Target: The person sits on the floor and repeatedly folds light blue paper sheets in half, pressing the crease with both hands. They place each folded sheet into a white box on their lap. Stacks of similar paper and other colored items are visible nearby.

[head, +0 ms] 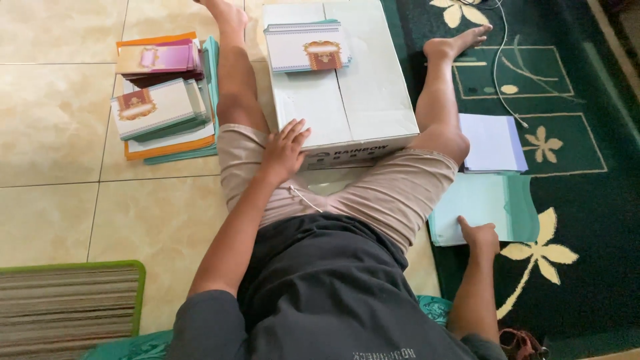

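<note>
The person sits on the floor (60, 213) with legs spread around a white cardboard box (360, 87) at twelve o'clock from the lap. The left hand (283, 150) lies flat with fingers spread and loose, resting on the near left corner of the box and the thigh, gripping nothing. The right hand (480, 237), at about four o'clock from the box, presses down on the near edge of a pale green stack of sheets (483, 207) lying on the dark green carpet (580, 200); its fingers look partly curled on the paper, though whether they pinch a sheet I cannot tell. Just beyond that stack, at two o'clock from the right hand, lies a white stack of sheets (492, 142). On top of the box, at its far end, sits a small pile of decorated cards (307, 47). At ten o'clock from the left hand, on the tiles, stand more piles of cards and envelopes (163, 100) in orange, teal and cream
</note>
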